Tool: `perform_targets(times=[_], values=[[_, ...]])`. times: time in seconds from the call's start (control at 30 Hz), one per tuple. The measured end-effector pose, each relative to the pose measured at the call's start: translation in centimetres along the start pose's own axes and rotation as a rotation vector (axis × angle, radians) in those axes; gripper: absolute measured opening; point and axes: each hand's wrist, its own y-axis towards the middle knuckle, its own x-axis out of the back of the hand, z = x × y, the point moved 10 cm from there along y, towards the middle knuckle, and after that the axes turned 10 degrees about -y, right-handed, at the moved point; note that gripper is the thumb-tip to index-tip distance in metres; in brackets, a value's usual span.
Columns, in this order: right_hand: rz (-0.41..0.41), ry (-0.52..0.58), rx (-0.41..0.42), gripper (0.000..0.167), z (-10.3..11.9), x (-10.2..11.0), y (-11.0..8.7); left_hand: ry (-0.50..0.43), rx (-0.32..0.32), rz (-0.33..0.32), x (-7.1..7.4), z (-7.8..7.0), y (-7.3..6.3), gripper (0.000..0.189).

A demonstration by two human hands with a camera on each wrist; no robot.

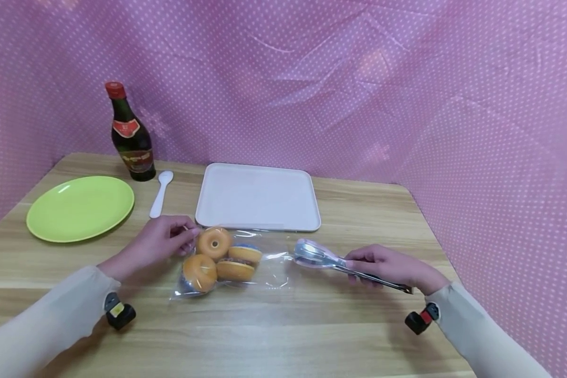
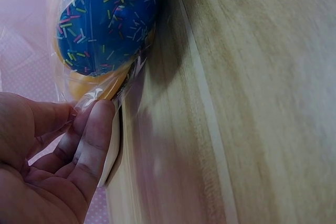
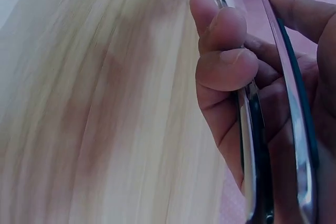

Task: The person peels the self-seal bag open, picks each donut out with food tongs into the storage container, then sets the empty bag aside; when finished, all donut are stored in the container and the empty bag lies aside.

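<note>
A clear plastic bag [image 1: 273, 270] lies on the table with several doughnuts [image 1: 236, 270] at its left end. My left hand [image 1: 158, 241] pinches the bag's upper left corner between thumb and fingers. In the left wrist view, blue icing with coloured sprinkles [image 2: 113, 24] shows through the plastic, just above the fingertips. Metal tongs [image 1: 318, 255] are gripped in my right hand [image 1: 389, 266], their heads pointing left at the bag's right end. Seen from the right wrist, the two tong arms [image 3: 294, 108] stand apart, fingers curled round one and the thumb against the other.
Behind the bag lies a white rectangular tray [image 1: 257, 197]. To the left are a white spoon [image 1: 159, 197] and a green plate [image 1: 80, 210]. A dark bottle with a red cap [image 1: 132, 139] stands at the back left. Pink dotted cloth [image 1: 283, 84] hangs round the table [image 1: 245, 341].
</note>
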Motion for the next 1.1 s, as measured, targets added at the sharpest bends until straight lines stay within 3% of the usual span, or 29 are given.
perform_targets(times=[0.37, 0.67, 1.1], values=[[0.042, -0.026, 0.039, 0.033, 1.7, -1.2, 3.0, -0.021, -0.011, 0.007, 0.0, -0.1, -0.1, 0.018], [0.037, 0.001, 0.004, 0.034, 1.6, -1.6, 4.2, -0.018, -0.014, 0.001, -0.1, -0.2, 0.0, 0.018], [0.046, -0.012, 0.018, 0.032, 3.5, -2.2, 6.2, -0.013, -0.048, -0.018, -0.2, -0.9, 0.2, 0.019]])
